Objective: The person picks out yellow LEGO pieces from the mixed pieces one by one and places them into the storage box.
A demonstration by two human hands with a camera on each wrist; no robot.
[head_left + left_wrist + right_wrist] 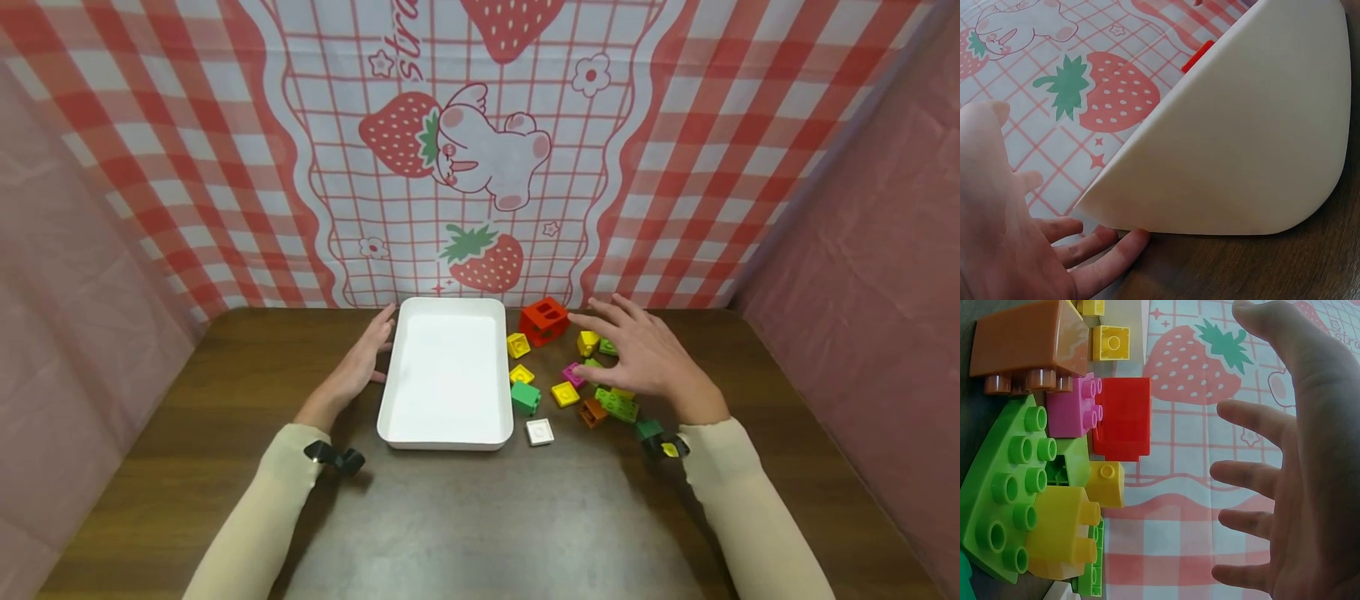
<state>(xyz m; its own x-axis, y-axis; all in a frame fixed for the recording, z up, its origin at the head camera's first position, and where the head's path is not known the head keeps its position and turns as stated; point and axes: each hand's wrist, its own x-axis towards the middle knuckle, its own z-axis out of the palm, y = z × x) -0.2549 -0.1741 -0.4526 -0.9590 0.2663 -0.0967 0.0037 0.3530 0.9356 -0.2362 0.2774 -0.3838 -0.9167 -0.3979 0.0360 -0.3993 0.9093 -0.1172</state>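
A white rectangular tray [450, 442] lies on the table with nothing in it. My left hand [362, 354] is at the tray's left side, fingers stretched forward; in the left wrist view its fingertips [1132, 242] come up to the tray's wall [1229, 137]. Above the loose building blocks right of the tray hovers my right hand [637, 346], fingers spread and holding nothing. Beneath and around it are a magenta block [1072, 409], a long green block [1013, 487], a brown block [1022, 340], a yellow block [1063, 528] and a red block [1124, 415].
Between the tray and the right hand lie a green block [525, 397], a white block [539, 432] and yellow blocks [565, 394]. A dark green block [648, 429] sits by the right wrist. A strawberry-print cloth [480, 150] hangs behind the wooden table [465, 517].
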